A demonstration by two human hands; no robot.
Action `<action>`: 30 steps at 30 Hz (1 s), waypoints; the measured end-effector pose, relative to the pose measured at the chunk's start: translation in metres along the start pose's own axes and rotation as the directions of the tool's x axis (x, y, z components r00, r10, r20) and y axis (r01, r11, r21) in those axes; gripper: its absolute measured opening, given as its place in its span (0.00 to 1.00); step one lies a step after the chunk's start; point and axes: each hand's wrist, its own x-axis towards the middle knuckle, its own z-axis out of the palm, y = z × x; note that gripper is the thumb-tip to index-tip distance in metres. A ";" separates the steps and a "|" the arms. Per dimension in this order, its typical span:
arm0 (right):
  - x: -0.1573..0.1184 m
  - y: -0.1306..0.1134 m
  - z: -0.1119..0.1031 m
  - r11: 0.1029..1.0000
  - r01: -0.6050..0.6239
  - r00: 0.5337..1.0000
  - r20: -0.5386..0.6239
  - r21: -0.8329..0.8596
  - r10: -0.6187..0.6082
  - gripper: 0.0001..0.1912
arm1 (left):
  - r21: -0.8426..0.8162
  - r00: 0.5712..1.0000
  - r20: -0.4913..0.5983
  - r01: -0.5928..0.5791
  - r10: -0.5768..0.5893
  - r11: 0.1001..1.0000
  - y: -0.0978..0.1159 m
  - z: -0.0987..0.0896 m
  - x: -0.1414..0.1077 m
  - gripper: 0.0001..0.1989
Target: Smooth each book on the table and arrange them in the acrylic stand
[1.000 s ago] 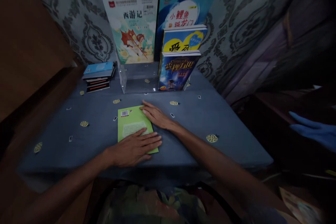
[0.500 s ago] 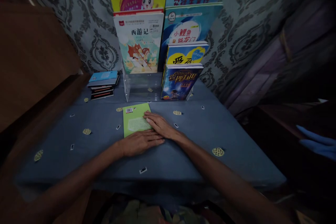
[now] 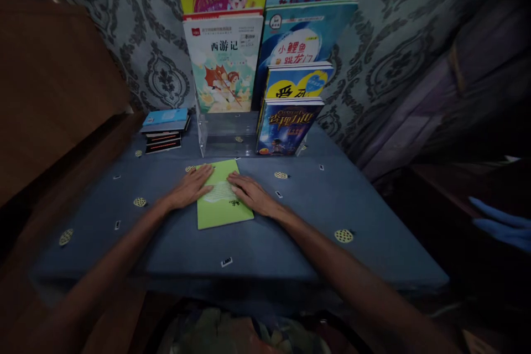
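Note:
A thin green book [image 3: 222, 207] lies flat on the cloth-covered table [image 3: 290, 249], with white text and a small dark print on its upper face. My left hand [image 3: 193, 185] rests on the book's left edge, fingers stretched out toward its upper left corner. On the right edge lies my right hand [image 3: 251, 193], flat, with its fingertips on the cover. Neither hand grips anything. The fingers of both hands partly hide the cover.
Behind the book stands a clear tiered rack [image 3: 226, 146] with several upright books, among them a dark blue one [image 3: 286, 130] and a white-topped one [image 3: 226, 66]. A small book stack [image 3: 166, 127] sits at the back left. Patterned curtain hangs behind.
My left hand has moved from the book's lower edge, beside my right hand, up and left to its left edge. The book's lower part now shows. My right hand has barely moved.

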 end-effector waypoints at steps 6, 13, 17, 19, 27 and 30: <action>-0.007 -0.010 0.000 0.992 -0.006 0.997 0.072 -0.125 0.015 0.27 | 0.031 0.994 -0.066 0.084 -0.081 0.996 -0.015 0.009 -0.002 0.40; -0.008 -0.018 0.003 0.976 -0.039 0.993 0.100 -0.217 0.062 0.28 | 0.080 0.998 -0.059 0.012 -0.008 0.997 0.008 0.015 -0.029 0.37; -0.008 -0.021 0.003 0.968 -0.047 0.992 0.101 -0.247 0.074 0.28 | 0.109 0.996 -0.054 -0.064 0.071 0.992 0.027 0.018 -0.052 0.36; -0.009 -0.023 0.003 0.963 -0.051 0.991 0.107 -0.263 0.082 0.28 | 0.118 0.993 -0.063 -0.096 0.104 0.988 0.035 0.019 -0.061 0.36; -0.017 -0.040 0.002 0.949 -0.030 0.987 0.142 -0.314 0.078 0.29 | 0.131 0.988 -0.069 -0.131 0.141 0.983 0.051 0.020 -0.076 0.42; -0.028 -0.049 0.004 0.947 -0.012 0.983 0.169 -0.322 0.070 0.30 | 0.122 0.986 -0.065 -0.142 0.151 0.982 0.054 0.019 -0.079 0.42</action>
